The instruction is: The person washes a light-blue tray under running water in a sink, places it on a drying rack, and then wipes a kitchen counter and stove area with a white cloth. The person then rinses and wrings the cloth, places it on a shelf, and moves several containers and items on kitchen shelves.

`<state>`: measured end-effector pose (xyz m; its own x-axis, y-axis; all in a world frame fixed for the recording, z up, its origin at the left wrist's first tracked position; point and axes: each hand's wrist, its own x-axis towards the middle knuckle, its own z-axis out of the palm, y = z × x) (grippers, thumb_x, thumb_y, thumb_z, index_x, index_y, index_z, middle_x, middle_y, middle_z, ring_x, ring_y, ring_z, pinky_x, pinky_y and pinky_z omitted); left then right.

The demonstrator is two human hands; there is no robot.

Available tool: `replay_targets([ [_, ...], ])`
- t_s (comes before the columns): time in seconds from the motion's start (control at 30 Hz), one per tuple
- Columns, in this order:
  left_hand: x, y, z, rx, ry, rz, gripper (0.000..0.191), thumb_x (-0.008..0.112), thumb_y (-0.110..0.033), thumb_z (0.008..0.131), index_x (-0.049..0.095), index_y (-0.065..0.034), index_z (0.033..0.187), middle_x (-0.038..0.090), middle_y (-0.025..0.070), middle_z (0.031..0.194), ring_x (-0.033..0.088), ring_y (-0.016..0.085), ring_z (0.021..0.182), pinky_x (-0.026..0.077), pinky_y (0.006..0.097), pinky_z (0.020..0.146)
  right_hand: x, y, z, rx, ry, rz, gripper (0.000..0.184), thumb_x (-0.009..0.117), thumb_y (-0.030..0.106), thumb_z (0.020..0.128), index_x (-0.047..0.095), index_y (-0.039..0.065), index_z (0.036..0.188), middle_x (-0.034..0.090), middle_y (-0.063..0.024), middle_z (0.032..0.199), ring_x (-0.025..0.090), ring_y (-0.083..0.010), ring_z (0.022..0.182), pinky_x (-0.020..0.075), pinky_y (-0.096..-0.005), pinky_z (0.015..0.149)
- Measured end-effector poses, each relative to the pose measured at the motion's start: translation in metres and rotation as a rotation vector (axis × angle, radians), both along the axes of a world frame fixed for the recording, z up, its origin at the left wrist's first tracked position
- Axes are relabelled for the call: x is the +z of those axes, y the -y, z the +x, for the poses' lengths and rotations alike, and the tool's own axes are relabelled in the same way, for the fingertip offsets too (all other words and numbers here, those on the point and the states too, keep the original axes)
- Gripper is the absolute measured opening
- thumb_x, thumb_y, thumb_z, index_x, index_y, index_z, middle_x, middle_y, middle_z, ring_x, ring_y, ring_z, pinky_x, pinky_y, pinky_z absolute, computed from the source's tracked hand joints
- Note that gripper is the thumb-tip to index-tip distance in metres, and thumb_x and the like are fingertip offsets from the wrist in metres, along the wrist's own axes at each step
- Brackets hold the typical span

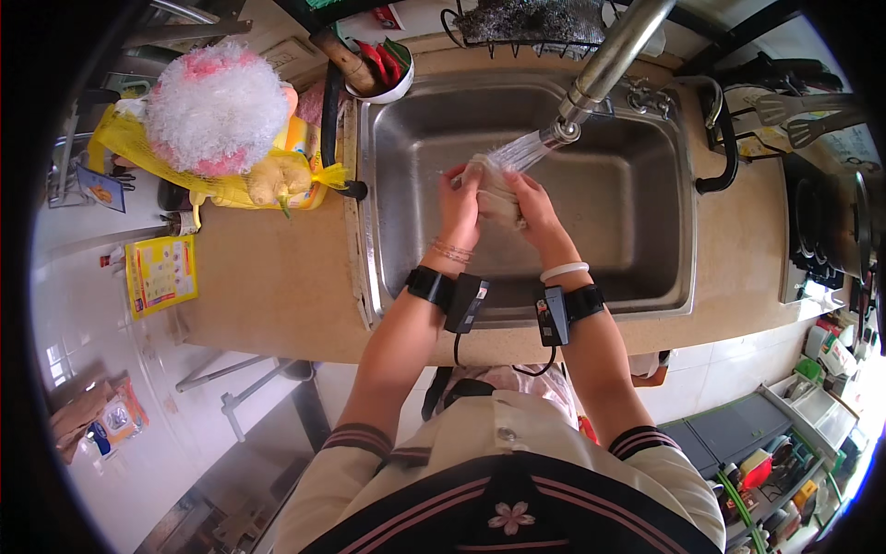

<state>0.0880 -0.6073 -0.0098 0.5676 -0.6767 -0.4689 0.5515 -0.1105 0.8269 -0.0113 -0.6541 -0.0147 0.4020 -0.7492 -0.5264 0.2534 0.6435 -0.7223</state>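
A wet, whitish cloth (497,197) is bunched between my two hands above the stainless steel sink (588,239). My left hand (462,202) grips its left side, while my right hand (534,201) holds the right side. From the faucet (578,104), a spray of water (520,151) runs down onto the top of the cloth. Parts of my fingers are hidden behind the cloth's folds. Both forearms reach in over the front edge of the sink, each with a black strapped device at the wrist.
On the left counter (270,277) sit a fluffy white-and-pink scrubber ball (214,107) and ginger (277,181) in yellow netting. A white bowl (393,88) stands at the sink's back left corner. Black rack posts flank the sink. To the right is a stove (806,242).
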Motion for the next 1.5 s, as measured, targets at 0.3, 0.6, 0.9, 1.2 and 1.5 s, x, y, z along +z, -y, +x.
replay_targets([
  [0.3, -0.011, 0.013, -0.032, -0.049, 0.51, 0.059, 0.028, 0.043, -0.023, 0.088, 0.053, 0.0026, 0.089, 0.059, 0.0146, 0.083, 0.055, 0.02, 0.076, 0.044, 0.0325, 0.069, -0.03, 0.008, 0.008, -0.231, -0.11, -0.222, 0.025, 0.054, 0.017, 0.079, 0.058, -0.004, 0.093, 0.061, -0.0085, 0.081, 0.054, -0.0128, 0.072, 0.0437, -0.0269, 0.065],
  [0.6, -0.01, 0.01, -0.008, -0.35, 0.756, 0.167, 0.031, 0.04, -0.026, 0.089, 0.052, 0.0033, 0.088, 0.058, 0.0205, 0.08, 0.057, 0.035, 0.076, 0.043, 0.0389, 0.068, -0.025, 0.015, -0.001, -0.072, -0.422, -0.232, 0.032, 0.055, 0.023, 0.08, 0.06, -0.006, 0.09, 0.061, -0.0079, 0.075, 0.053, -0.0125, 0.069, 0.0429, -0.0281, 0.065],
  [0.9, 0.015, 0.017, -0.019, -0.285, 0.728, 0.119, 0.034, 0.04, -0.031, 0.089, 0.052, -0.0001, 0.097, 0.057, 0.0199, 0.084, 0.056, 0.035, 0.078, 0.043, 0.0391, 0.069, -0.015, 0.006, 0.01, -0.252, -0.474, -0.275, 0.025, 0.053, 0.02, 0.079, 0.061, -0.004, 0.081, 0.059, -0.0072, 0.065, 0.049, -0.0117, 0.059, 0.0415, -0.0279, 0.058],
  [1.2, -0.011, 0.014, -0.022, -0.123, 0.224, 0.087, 0.036, 0.041, -0.034, 0.088, 0.055, -0.0016, 0.094, 0.056, 0.0068, 0.087, 0.053, 0.014, 0.077, 0.043, 0.0262, 0.068, -0.006, 0.001, 0.021, -0.337, -0.021, -0.273, 0.02, 0.039, 0.008, 0.087, 0.055, -0.003, 0.093, 0.059, -0.0059, 0.083, 0.053, -0.0123, 0.073, 0.0445, -0.0265, 0.065],
  [1.5, -0.002, 0.013, -0.015, -0.247, -0.012, 0.153, 0.032, 0.039, -0.031, 0.088, 0.055, -0.0035, 0.092, 0.057, 0.0061, 0.091, 0.056, 0.016, 0.077, 0.045, 0.0283, 0.067, -0.004, 0.008, 0.019, -0.328, 0.122, -0.095, 0.028, 0.041, 0.025, 0.092, 0.052, 0.0, 0.083, 0.053, -0.0038, 0.062, 0.051, -0.0122, 0.052, 0.0439, -0.0254, 0.053],
])
